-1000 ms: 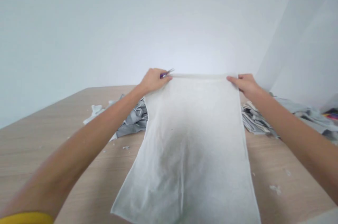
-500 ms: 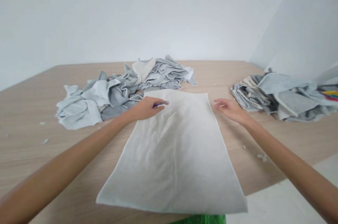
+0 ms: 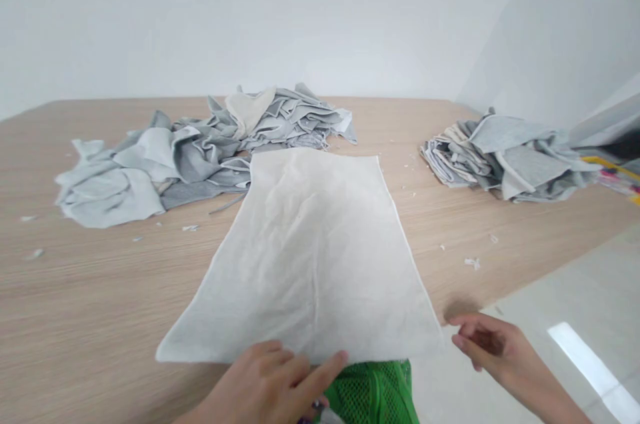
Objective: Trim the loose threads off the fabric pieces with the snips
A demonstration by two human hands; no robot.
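Left grip (image 3: 273, 377), holding purple snips (image 3: 317, 404), touches the white cloth (image 3: 320, 264); right grip (image 3: 507, 354), loosely parted, hovers near its corner.

Probably a textile workroom: a white cloth (image 3: 305, 264), heaps of grey cloth (image 3: 195, 161) and small scraps (image 3: 473, 264) lie on a wooden tabletop (image 3: 100, 291).

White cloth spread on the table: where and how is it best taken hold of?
I'd pinch the white cloth at its near right corner, coming from the right, thumb beneath. The cloth lies mostly flat, but that corner appears to jut past the edge of the table, likely leaving its underside reachable. The right hand is just beside it.
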